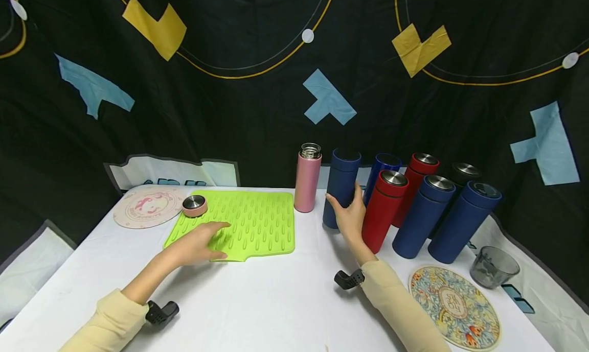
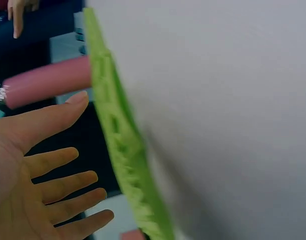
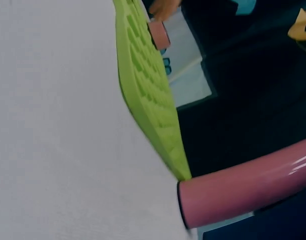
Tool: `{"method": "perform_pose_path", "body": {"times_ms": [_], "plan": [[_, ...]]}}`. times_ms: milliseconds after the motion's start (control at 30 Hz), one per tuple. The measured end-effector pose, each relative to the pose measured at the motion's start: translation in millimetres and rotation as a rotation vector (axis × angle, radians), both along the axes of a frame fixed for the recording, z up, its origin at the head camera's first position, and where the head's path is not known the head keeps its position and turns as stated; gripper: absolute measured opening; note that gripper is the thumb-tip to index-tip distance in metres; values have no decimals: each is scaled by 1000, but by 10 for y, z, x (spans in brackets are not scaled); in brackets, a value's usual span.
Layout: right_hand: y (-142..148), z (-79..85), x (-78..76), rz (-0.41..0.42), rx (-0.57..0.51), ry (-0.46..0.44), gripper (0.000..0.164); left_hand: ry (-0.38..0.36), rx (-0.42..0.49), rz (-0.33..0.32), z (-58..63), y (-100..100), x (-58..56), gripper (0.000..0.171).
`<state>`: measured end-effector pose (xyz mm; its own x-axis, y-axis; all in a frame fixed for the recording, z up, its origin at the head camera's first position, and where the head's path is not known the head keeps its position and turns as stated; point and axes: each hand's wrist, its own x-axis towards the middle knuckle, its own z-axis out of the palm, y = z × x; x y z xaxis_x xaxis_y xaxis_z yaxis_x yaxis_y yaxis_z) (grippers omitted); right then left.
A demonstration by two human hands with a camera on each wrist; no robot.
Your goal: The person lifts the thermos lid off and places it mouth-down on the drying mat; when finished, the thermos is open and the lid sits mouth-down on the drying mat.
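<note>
My right hand (image 1: 350, 215) holds a navy thermos bottle (image 1: 340, 181) low on its body, thumb on the left side and fingers on the right. Just left of it a pink thermos bottle (image 1: 308, 181) stands upright with its neck uncovered. A pink lid (image 1: 195, 206) with a silver top rests on the left part of a lime-green ridged mat (image 1: 262, 221). Over the mat's front left edge hovers my left hand (image 1: 198, 243), fingers spread and nothing in them, as the left wrist view also shows. The right hand is out of sight in the right wrist view.
Right of the held bottle stand a bright blue bottle (image 1: 385, 163), red bottles (image 1: 384, 209) and more navy bottles (image 1: 418, 221). A glass cup (image 1: 494, 267) and a patterned round mat (image 1: 453, 306) lie at the right; a pink round mat (image 1: 147, 207) at the left.
</note>
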<state>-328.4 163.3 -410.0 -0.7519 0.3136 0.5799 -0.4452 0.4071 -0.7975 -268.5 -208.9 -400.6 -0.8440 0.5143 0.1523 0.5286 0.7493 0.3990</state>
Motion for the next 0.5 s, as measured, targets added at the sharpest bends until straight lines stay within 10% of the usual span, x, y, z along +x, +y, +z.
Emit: {"method": "perform_pose_path", "body": {"times_ms": [500], "plan": [[58,241,510,190,216,122,75,179,174,-28,677,459,331,78]]}}
